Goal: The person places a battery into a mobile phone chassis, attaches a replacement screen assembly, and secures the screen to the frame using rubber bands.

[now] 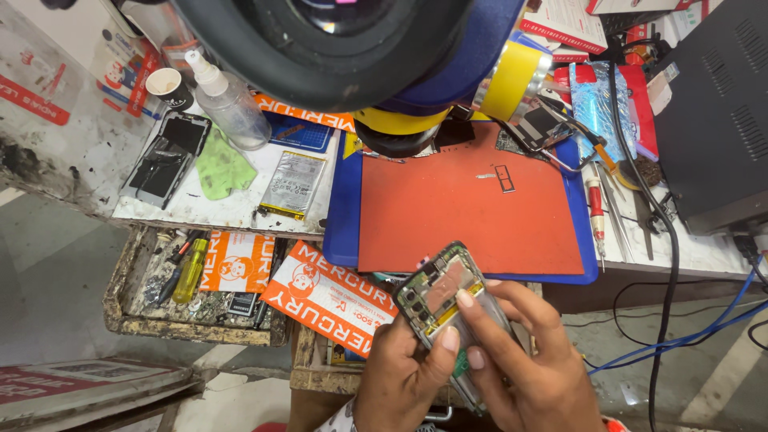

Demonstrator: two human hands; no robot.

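I clamp both grips on the opened phone (442, 298), held below the red mat (464, 208): left hand (404, 376) steadies, right hand (528, 372) presses fingertips (465, 299) gently, avoiding the exposed board.

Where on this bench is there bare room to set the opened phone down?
The red mat is mostly bare; only a small SIM tray lies near its top edge. Left, the white board is crowded by a battery, green cloth, spray bottle and dark phone. Tools fill the right strip.
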